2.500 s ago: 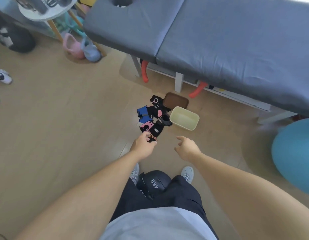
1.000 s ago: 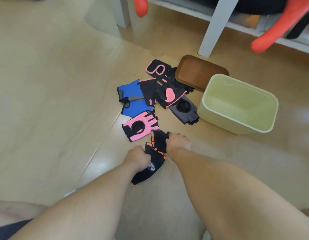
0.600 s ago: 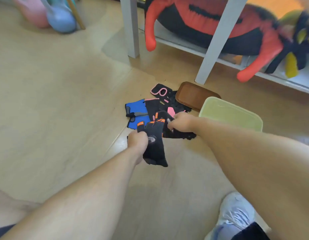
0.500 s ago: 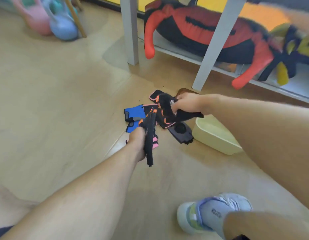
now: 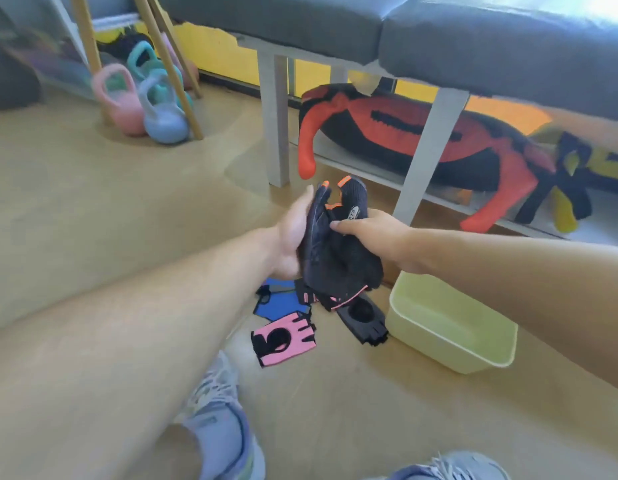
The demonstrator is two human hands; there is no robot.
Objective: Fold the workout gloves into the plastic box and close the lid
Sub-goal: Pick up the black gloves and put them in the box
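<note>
Both hands up off the floor: left hand (image 5: 290,237) cupped flat against the black gloves (image 5: 335,251), right hand (image 5: 373,233) pinching them from the other side. Below, the box (image 5: 449,344) sits open beside the pink glove (image 5: 283,339) and blue glove (image 5: 278,301).

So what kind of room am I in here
Most likely a home gym or physio room. Pastel kettlebells stand on the floor, a padded grey treatment bench runs above, and workout gloves lie scattered beside a plastic box.
</note>
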